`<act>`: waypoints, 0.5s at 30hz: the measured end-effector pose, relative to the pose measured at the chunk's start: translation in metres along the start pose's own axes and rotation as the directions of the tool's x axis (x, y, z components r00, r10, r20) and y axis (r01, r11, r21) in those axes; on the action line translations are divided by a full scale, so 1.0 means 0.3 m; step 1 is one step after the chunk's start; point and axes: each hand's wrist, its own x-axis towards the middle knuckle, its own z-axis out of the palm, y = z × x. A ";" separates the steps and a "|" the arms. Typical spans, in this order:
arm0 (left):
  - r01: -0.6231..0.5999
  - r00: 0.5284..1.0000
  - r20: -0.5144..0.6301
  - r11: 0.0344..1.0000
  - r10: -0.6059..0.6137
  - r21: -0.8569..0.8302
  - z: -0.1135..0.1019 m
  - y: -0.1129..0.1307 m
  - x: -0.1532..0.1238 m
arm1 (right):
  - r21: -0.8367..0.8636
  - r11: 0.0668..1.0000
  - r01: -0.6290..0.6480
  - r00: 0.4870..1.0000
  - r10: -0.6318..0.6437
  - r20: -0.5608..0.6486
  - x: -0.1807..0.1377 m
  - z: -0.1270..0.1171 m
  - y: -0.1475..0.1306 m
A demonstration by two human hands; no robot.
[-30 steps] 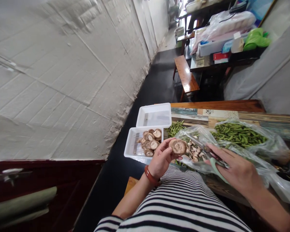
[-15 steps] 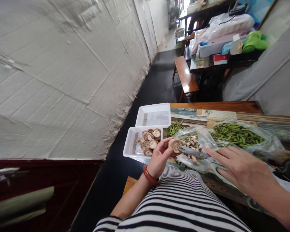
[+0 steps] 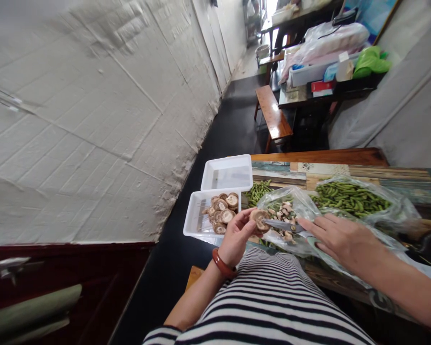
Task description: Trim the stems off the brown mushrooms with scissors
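Between the thumb and fingers of my left hand (image 3: 239, 231) is a brown mushroom (image 3: 257, 218), its pale gilled underside turned toward the scissors. My right hand (image 3: 339, 239) grips the light-green-handled scissors (image 3: 285, 225), whose tips touch the mushroom near its centre. The blades look closed together now. Below them lies a clear plastic bag (image 3: 303, 203) with cut mushroom stems (image 3: 285, 211) on it. Left of my left hand, several mushroom caps (image 3: 222, 211) fill the right side of a white plastic tray (image 3: 194, 218).
A second white tray (image 3: 226, 175) sits behind the first. Green bean pods (image 3: 352, 197) lie in a clear bag on the right, with more loose pods (image 3: 258, 191) at centre. Beyond the table are a wooden bench (image 3: 273, 112) and a cluttered table. A white wall (image 3: 93, 120) runs along the left.
The scissor blades, slightly apart before, have closed at the mushroom. My right hand's fingers have drawn together on the handles. My left hand holds the mushroom in nearly the same place.
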 end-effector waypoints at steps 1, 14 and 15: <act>0.012 1.000 0.000 1.000 -0.012 -0.021 0.000 0.000 0.001 | 0.022 1.000 -0.005 1.000 0.005 -0.002 -0.008 0.007 0.000; 0.069 0.997 0.042 0.978 -0.062 -0.199 0.002 0.017 0.000 | 0.547 0.697 -0.463 0.883 0.415 0.219 -0.106 0.080 -0.018; 0.074 0.997 0.045 0.975 -0.066 -0.211 0.003 0.019 0.000 | 0.573 0.650 -0.500 0.863 0.430 0.265 -0.109 0.079 -0.020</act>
